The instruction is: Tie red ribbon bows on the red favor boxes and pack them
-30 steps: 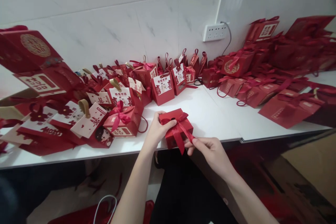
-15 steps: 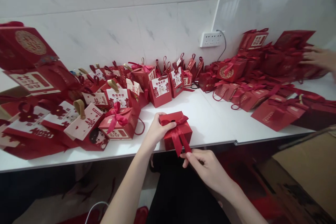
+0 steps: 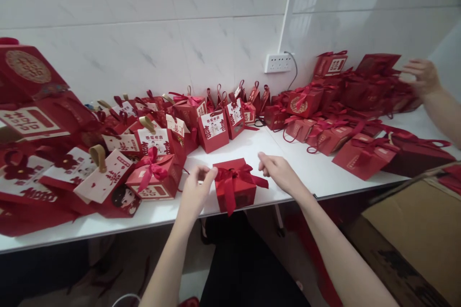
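A red gift box sits near the front edge of the white table, tied on top with a dark red ribbon bow. One ribbon tail hangs down the front and another sticks out to the right. My left hand is at the box's left side, fingers loosely bent, the thumb tip by the upper left corner and the bow's left loop. To the right of the box my right hand hovers apart from the ribbon, its fingers curled together with nothing visible in them.
Many red gift boxes crowd the table's left and back. A heap of ribboned boxes lies at the right, where another person's hand reaches in. A socket strip is on the wall. A cardboard box stands below the table at right.
My right hand has let go of the ribbon tail and moved up and right of the box. My left hand has slid from the box top to its left side. The other person's hand has lifted.
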`<state>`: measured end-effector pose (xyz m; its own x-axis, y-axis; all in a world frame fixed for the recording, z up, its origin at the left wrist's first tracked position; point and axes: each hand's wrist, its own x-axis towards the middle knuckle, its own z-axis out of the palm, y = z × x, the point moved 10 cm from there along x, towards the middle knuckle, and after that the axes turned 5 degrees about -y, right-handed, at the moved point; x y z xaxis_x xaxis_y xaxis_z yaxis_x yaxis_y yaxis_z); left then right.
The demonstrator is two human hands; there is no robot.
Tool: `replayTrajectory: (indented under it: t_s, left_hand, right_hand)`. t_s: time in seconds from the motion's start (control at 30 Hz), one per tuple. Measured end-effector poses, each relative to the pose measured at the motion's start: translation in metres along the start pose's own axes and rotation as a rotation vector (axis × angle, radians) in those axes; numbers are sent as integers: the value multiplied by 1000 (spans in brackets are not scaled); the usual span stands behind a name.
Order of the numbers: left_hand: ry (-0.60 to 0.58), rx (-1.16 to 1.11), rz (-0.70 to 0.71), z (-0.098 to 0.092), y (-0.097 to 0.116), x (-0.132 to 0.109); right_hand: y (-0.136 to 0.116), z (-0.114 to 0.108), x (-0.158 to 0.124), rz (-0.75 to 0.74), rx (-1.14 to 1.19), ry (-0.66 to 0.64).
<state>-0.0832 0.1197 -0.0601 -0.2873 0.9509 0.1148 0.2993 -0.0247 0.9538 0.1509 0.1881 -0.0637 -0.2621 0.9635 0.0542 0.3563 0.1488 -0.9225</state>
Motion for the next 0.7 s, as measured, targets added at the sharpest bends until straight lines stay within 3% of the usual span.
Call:
replayTrajectory:
  t_s: [0.2,0.37,0.57,0.7]
  left_hand:
    - [-58,-122,-13,18,-5,-5]
    - [-26,-386,-42,26,-23,-10]
    - [54,-426,-6,31,-32,-14]
    - [80,-426,9,26,-32,-19]
  right_hand:
    - [-9,41,3,-21,287,-138]
    - [3,49,-2,11,481,-121]
    - [28,59,-4,91,619,-2]
    - [33,48,-13,-15,569,26]
